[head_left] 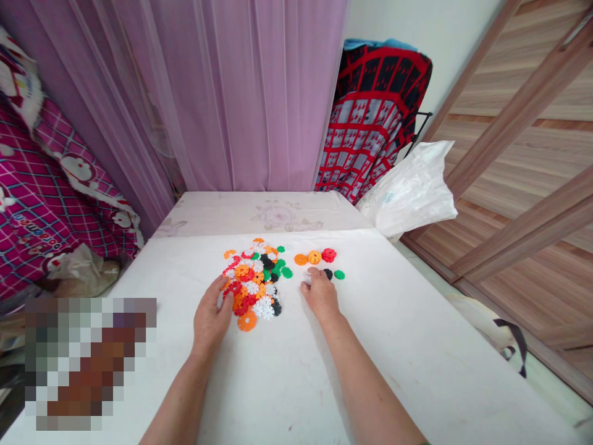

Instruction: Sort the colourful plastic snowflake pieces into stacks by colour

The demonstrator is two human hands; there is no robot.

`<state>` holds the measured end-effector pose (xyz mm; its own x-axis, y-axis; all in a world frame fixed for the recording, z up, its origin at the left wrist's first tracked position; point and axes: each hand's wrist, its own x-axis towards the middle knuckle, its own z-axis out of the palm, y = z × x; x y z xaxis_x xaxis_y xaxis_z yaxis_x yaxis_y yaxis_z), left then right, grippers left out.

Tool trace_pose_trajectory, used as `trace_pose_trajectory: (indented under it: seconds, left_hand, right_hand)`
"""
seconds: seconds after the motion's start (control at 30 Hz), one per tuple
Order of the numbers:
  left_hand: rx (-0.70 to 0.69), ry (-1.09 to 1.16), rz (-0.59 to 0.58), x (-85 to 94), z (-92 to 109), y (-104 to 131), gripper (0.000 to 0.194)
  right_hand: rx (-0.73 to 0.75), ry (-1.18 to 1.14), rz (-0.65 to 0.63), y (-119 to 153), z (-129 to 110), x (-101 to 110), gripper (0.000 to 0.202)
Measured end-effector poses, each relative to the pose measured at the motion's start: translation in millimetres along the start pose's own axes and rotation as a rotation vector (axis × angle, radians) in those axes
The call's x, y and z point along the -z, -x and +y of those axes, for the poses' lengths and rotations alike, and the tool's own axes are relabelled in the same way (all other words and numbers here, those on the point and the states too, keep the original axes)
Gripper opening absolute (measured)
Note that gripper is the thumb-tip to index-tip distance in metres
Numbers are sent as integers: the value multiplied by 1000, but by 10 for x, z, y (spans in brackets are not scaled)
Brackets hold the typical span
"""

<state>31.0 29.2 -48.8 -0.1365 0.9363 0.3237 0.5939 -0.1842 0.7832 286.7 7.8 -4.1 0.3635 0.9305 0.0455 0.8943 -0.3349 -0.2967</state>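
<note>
Flower-shaped plastic discs in red, orange, white, green and black lie in a loose pile (250, 281) on the white-covered table. My left hand (210, 315) rests at the pile's left edge, thumb and fingers apart, with nothing gripped. To the right of the pile, my right hand (322, 295) has its fingertips closed down on a white disc (307, 279). Just behind it sit an orange disc (301, 259), a yellow-orange stack (314, 257) and a red stack (328, 254). A black disc (328, 274) and a green disc (340, 275) lie beside its fingers.
The white table cover (269, 383) reaches a floral cloth (278, 216) at the far end. A white plastic bag (412, 188) stands off the far right corner. Purple curtains (259, 93) hang behind, and wooden doors (523, 154) are at the right.
</note>
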Motion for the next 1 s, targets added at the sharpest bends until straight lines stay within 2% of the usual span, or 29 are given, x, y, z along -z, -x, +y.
trace_pose_trajectory:
  seconds: [0.3,0.47,0.6,0.73,0.87,1.0]
  left_hand:
    - [-24,2,8,9,8,0,40]
    - [-27,1,-2,6,-1,-7,40]
    - [-19,15,2,-6,-10,-5,39]
    - [-8,23,10,-10,-5,-3,39]
    - [-27,34,9,-10,7,-5,39]
    - [-41,28,22,-21,8,-4,37]
  right_hand:
    - [115,-103,21,-66,48,-151,42]
    - [162,-150,68,-48,80,-153,43]
    - [244,-192,107,79,-69,-121,38]
    - [352,-226,62,188,-325,-168,29]
    - [352,-193,30,203,-486,-246,29]
    - [322,-180,9,193,-529,-272,30]
